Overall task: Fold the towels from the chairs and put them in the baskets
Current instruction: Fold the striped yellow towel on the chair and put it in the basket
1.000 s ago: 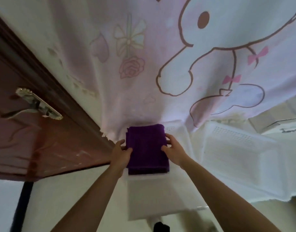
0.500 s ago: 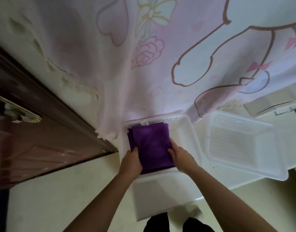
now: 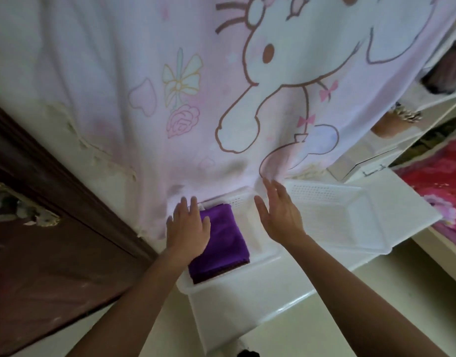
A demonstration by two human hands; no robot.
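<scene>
A folded purple towel [image 3: 221,243] lies inside the left white basket [image 3: 263,256], against its left side. My left hand [image 3: 187,230] hovers flat over the towel's left edge with fingers spread, holding nothing. Above the basket's right half my right hand [image 3: 281,215] is open, palm down, clear of the towel. A second white basket [image 3: 350,202] stands to the right and has nothing in it.
A pink cartoon curtain [image 3: 221,99] hangs behind the baskets and touches their far rims. A dark brown door [image 3: 54,240] with a metal handle is on the left. Shelves [image 3: 407,119] and a red floral bedspread [image 3: 446,181] are on the right.
Both hands set the purple towel down in the left basket and let it go. They now sit apart above it, and the view has tilted up.
</scene>
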